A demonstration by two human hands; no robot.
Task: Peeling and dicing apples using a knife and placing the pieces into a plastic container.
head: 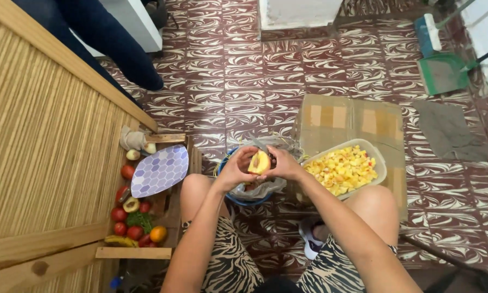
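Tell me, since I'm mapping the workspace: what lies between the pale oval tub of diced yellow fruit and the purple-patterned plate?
In the head view, between tub and plate sit both hands holding a halved yellow fruit over a lined blue bucket.

Maroon-and-white swirled tile floor [265, 81], reed panel [43, 135] left.

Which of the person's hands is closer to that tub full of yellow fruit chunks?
The right. The right hand holds the peach just beside the near end of the tub of fruit chunks. The left hand grips the peach's other side, farther from the tub.
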